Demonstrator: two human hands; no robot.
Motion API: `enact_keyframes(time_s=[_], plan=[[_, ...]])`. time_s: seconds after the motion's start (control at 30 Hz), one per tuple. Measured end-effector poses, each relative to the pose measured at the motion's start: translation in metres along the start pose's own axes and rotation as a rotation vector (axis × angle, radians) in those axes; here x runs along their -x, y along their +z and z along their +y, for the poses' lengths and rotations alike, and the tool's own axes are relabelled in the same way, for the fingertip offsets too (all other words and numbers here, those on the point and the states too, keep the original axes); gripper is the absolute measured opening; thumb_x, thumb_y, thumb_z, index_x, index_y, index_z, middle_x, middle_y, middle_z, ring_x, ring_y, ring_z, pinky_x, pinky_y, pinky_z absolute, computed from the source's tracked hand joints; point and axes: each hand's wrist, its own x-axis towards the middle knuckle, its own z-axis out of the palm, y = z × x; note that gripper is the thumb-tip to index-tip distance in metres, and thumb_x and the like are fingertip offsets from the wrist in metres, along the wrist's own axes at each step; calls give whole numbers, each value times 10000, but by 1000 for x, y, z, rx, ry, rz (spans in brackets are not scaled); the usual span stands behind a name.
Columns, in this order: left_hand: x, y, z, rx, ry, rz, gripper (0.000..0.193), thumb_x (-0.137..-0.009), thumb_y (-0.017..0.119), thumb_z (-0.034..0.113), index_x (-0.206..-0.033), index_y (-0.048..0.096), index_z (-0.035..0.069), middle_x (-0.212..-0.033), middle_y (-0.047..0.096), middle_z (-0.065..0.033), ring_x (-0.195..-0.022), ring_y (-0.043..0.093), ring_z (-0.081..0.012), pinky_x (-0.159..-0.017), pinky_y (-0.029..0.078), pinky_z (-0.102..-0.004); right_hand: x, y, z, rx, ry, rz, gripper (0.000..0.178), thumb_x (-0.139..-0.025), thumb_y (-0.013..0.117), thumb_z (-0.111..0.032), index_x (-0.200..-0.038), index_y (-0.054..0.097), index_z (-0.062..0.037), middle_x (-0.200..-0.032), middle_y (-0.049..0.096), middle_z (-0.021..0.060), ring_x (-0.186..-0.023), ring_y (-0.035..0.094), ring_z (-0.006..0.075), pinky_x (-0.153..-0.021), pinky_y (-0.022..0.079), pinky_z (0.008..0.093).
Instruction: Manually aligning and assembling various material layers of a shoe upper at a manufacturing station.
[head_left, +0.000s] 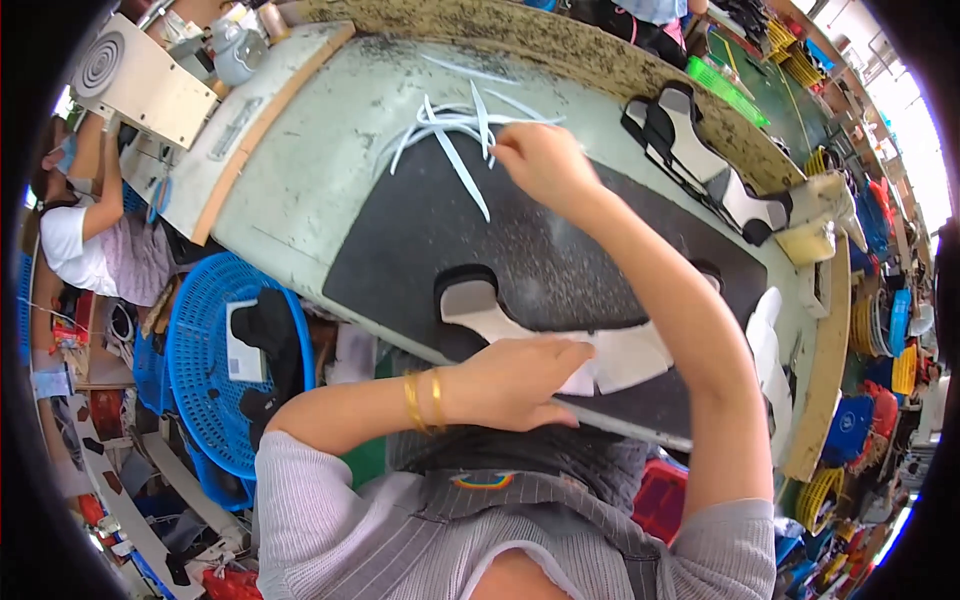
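Observation:
My left hand (520,385), with two gold bangles at the wrist, lies across a black-and-white curved shoe upper piece (632,357) at the mat's near edge. Its fingers stretch out over the white surface and the thumb is held apart. Beyond it, my right hand (545,165) reaches to the far side of the black mat (400,225). The fingers are curled at a bundle of pale blue strips (455,122) and pinch the end of one. My right forearm hides part of another black piece on the mat.
More black-and-white upper pieces (700,150) lie along the back right of the table, near a raised wooden edge (560,35). White pieces (765,350) rest at the right. A blue basket (195,350) stands at left; beyond it a co-worker (95,235) sits by a machine (145,85).

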Motion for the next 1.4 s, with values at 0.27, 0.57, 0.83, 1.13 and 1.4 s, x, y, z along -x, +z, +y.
enact_keyframes(time_s=[0.27, 0.57, 0.83, 1.13, 1.4], plan=[[-20, -138, -160, -899, -52, 533, 326, -819, 700, 135, -1133, 635, 82, -1198, 640, -110, -1030, 603, -324, -979, 441, -391, -38, 28, 33, -230, 381, -216, 302, -748, 734, -216, -929, 698, 23, -896, 699, 210, -844, 685, 298, -736, 533, 405], [-40, -149, -171, -1014, -370, 493, 370, -801, 594, 32, -1160, 635, 116, -1238, 611, -53, -1115, 550, -308, -970, 434, -434, 163, -129, 18, -1005, 604, 339, 135, -906, 646, -64, -1027, 609, -19, -845, 590, 25, -664, 513, 77, -568, 416, 211], [-9, -46, 2, -406, 38, 10, 207, -790, 705, 145, -967, 648, 54, -998, 656, -91, -923, 612, -273, -826, 496, -378, 231, -104, -30, -1807, 241, 418, 197, -924, 529, 17, -1112, 586, 26, -936, 540, 102, -697, 488, 125, -562, 443, 209], [50, 15, -15, -494, 8, 200, 416, -785, 735, 211, -1124, 634, -8, -1222, 601, -97, -1194, 530, -283, -1075, 341, -564, 212, -20, -79, -425, 353, 310, 112, -802, 717, 15, -901, 670, -12, -884, 692, 121, -756, 694, 208, -649, 538, 292], [55, 16, -36, -394, 6, 326, 406, -693, 778, 101, -1053, 649, -35, -1154, 593, -149, -1119, 554, -316, -1028, 419, -555, 199, 22, -89, -641, 578, 289, 104, -844, 714, -29, -900, 629, -6, -787, 690, 106, -686, 686, 156, -598, 536, 276]])
